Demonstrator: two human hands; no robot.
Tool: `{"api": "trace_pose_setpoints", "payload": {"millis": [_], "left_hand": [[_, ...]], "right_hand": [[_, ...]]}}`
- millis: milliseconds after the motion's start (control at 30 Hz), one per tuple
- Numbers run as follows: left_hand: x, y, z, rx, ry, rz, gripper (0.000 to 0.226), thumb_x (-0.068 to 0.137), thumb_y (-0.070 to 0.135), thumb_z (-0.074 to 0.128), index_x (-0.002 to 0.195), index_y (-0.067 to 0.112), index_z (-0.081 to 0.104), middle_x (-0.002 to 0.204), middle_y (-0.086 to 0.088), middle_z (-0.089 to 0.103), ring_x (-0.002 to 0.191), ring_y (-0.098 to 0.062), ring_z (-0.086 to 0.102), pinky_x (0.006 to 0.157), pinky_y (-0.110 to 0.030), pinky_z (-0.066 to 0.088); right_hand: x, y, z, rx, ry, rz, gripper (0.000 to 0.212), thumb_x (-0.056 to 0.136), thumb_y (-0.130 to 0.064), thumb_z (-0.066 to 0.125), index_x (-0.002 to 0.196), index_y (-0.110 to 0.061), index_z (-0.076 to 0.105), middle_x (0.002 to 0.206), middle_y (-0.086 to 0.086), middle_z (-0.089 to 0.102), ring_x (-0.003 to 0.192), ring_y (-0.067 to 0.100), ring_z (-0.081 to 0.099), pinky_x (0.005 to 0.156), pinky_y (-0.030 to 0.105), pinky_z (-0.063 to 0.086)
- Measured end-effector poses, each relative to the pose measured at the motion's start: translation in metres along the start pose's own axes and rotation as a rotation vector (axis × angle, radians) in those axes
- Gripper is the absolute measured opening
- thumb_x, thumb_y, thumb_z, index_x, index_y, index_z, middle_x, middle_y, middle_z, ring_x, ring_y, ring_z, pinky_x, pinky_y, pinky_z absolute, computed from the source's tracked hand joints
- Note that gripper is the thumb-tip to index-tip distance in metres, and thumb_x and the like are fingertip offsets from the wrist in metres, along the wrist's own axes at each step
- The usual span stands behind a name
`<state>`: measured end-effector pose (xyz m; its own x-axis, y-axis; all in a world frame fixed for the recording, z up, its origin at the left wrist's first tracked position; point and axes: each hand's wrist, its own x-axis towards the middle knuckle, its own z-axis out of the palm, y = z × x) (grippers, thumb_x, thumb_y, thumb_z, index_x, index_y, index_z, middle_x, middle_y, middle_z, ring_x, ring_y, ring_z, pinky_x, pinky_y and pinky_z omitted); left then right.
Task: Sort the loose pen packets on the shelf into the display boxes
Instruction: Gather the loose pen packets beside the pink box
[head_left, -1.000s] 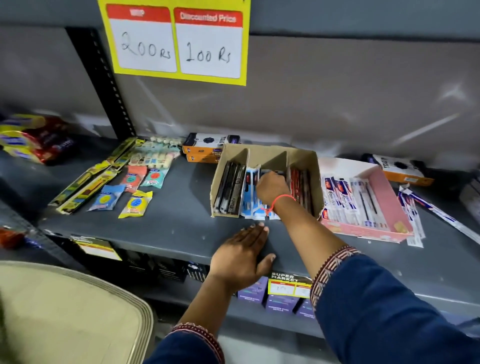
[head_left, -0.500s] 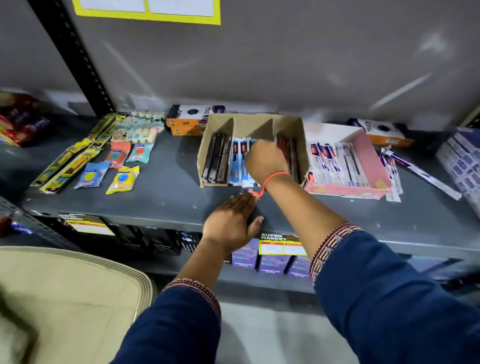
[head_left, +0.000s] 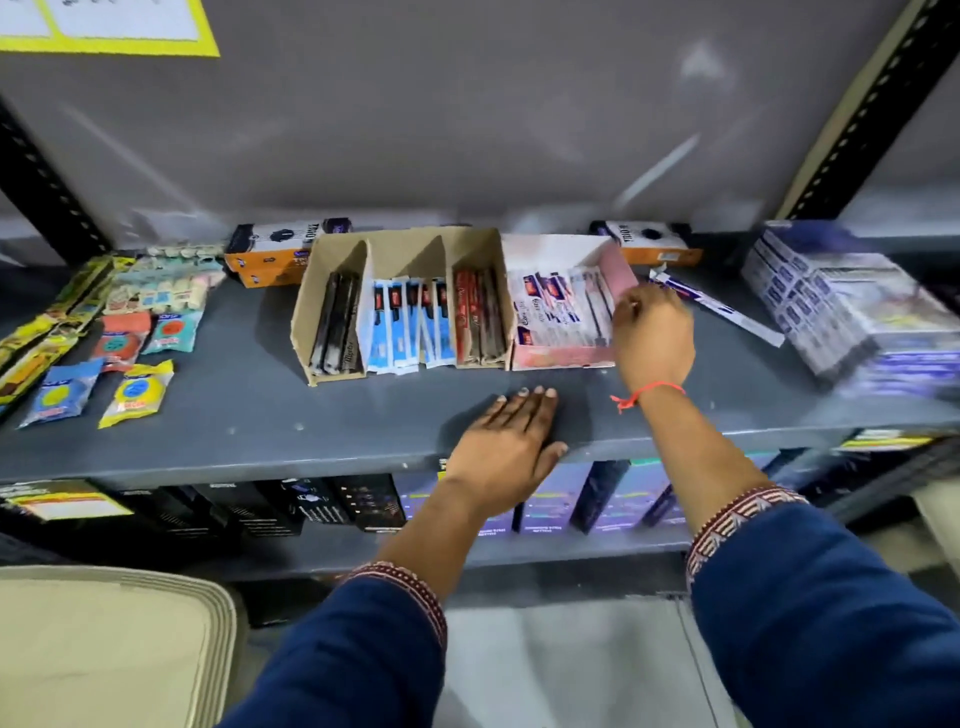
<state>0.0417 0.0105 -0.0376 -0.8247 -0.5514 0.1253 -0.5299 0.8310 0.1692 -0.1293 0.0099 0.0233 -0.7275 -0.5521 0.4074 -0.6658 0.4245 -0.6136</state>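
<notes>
A brown cardboard display box (head_left: 306, 306) stands mid-shelf with three compartments: black pen packets (head_left: 335, 327), blue ones (head_left: 405, 322), red ones (head_left: 478, 317). Touching its right side is a pink display box (head_left: 621, 270) with white-and-purple packets (head_left: 561, 304). Loose white-and-purple packets (head_left: 722, 309) lie on the shelf just right of it. My right hand (head_left: 652, 332) hovers at the pink box's right wall, fingers curled down at the loose packets' near end; its grip is hidden. My left hand (head_left: 509, 431) lies flat on the grey shelf (head_left: 234, 374) near its front edge, holding nothing.
Orange-and-white cartons (head_left: 280, 249) (head_left: 649, 241) stand against the back wall. A stack of purple-white boxes (head_left: 841, 306) fills the right end. Coloured sachets (head_left: 135, 395) and yellow strips lie at the left. A perforated upright (head_left: 857, 119) rises at the right. Dark boxes fill the lower shelf.
My right hand left the brown box's blue compartment and moved right to the far side of the pink box. My left hand stayed flat on the shelf. The view tilted down and rightwards.
</notes>
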Motion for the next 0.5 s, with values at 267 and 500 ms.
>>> {"api": "trace_pose_setpoints", "payload": {"millis": [267, 500], "left_hand": [[0.051, 0.025, 0.007, 0.098, -0.144, 0.194, 0.061, 0.1, 0.044, 0.026, 0.148, 0.008, 0.01, 0.156, -0.009, 0.009, 0.142, -0.02, 0.007, 0.112, -0.028, -0.003], [0.05, 0.022, 0.011, 0.116, -0.136, 0.196, 0.065, 0.1, 0.047, 0.022, 0.148, 0.009, 0.002, 0.157, -0.007, 0.001, 0.142, -0.017, 0.0, 0.11, -0.024, -0.01]], "right_hand": [[0.021, 0.05, -0.015, -0.063, -0.102, 0.19, 0.029, 0.087, -0.003, 0.04, 0.1, 0.0, 0.066, 0.107, 0.029, 0.065, 0.099, 0.043, 0.061, 0.072, 0.038, 0.047], [0.051, 0.058, -0.004, -0.019, -0.344, 0.333, 0.029, 0.086, -0.004, 0.045, 0.103, 0.001, 0.067, 0.115, 0.027, 0.065, 0.109, 0.041, 0.058, 0.089, 0.036, 0.047]]}}
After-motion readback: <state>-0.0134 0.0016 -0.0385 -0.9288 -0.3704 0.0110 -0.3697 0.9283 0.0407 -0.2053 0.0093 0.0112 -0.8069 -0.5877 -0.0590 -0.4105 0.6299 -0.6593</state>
